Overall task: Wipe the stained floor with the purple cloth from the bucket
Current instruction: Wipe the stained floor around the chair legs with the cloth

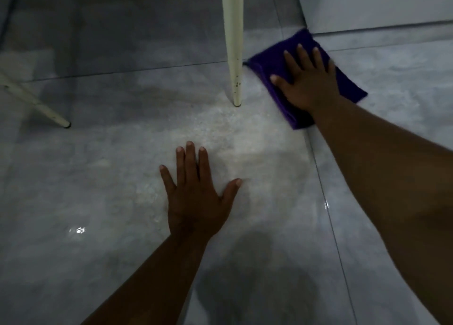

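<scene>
Floor: grey glossy tiles are lying under me, with dark grout lines crossing them and a pale, gritty patch spreading between my two hands.
Wet shine: small glints are showing on the tiles low on the left and along the grout line on the right.
Leg: a cream furniture leg is standing upright on the tile, speckled with dark spots near its foot.
Second leg: another cream leg is slanting down to the floor at the far left.
Wall: a pale surface is meeting the floor in the upper right corner.
Cloth: the purple cloth is lying flat on the floor just right of the upright leg, its far corner reaching toward the wall.
Right hand: I am pressing it palm-down on the cloth, fingers spread and flat, not curling around the fabric.
Left hand: I am resting it flat on the bare tile, fingers open and spread, holding nothing, well apart from the cloth.
</scene>
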The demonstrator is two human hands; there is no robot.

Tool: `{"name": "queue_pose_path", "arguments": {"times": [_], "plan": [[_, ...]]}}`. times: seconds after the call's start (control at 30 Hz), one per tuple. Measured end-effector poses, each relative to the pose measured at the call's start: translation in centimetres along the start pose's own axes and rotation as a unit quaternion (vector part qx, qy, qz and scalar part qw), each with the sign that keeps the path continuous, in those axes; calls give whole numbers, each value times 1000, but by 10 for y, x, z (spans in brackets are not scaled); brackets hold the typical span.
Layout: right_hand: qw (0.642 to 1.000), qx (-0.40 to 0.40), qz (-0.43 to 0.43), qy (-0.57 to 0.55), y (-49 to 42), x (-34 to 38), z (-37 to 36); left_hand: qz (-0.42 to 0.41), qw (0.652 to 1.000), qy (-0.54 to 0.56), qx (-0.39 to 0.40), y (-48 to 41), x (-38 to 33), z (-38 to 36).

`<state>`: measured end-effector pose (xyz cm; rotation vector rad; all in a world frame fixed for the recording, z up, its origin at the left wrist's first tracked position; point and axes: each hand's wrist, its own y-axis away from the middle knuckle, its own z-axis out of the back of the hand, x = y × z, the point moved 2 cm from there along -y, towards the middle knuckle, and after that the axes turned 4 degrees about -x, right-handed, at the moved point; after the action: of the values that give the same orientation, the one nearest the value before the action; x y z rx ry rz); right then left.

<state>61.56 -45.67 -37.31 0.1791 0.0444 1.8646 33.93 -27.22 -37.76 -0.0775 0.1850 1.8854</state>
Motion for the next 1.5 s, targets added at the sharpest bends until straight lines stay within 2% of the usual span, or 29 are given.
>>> {"name": "queue_pose_path", "arguments": {"times": [0.1,0.17,0.27,0.33,0.4,0.53,0.63,0.7,0.73,0.8,0.9,1.0,1.07,1.13,1.2,1.3,1.37,1.43,1.5], "plan": [[999,27,42,22,-30,48,0,-3,1000,7,1,-1,0,1],[991,44,119,42,-33,68,0,-2,1000,17,4,-1,1,3],[973,61,215,55,-21,56,8,-2,1000,18,1,-1,1,4],[971,56,225,62,-10,26,10,-1,1000,15,1,-1,3,3],[983,36,171,58,4,-19,13,0,1000,11,5,-1,3,2],[999,-18,-32,21,55,-132,14,1,1000,-15,6,-3,4,0],[978,-45,-205,-5,105,-184,12,-2,1000,-15,1,-4,2,-1],[952,-47,-302,-33,123,-176,7,2,1000,-12,0,-4,2,0],[947,-49,-316,-38,129,-159,4,1,1000,-13,1,-3,2,0],[970,-56,-237,-14,144,-111,-5,0,1000,-13,-2,-4,2,0],[999,-24,-3,36,196,-34,-19,-9,1000,-3,-8,-4,2,-1],[978,45,196,54,278,-10,-29,-13,1000,3,-23,-6,8,-3],[969,46,236,56,308,-44,-28,-13,999,11,-30,-10,13,-3],[985,15,157,70,329,-102,-25,-21,1000,7,-20,-9,11,-5],[998,2,-1,61,347,-158,-21,-24,1000,-4,1,-10,15,-7],[981,-22,-189,22,382,-203,-19,-24,998,38,39,-7,17,0],[959,-26,-281,0,395,-199,-21,-34,996,76,24,8,16,7],[935,-30,-353,-24,398,-167,-27,-69,994,82,-22,42,14,9],[931,-25,-363,-24,399,-115,-33,-93,989,97,-54,82,10,7]]}}
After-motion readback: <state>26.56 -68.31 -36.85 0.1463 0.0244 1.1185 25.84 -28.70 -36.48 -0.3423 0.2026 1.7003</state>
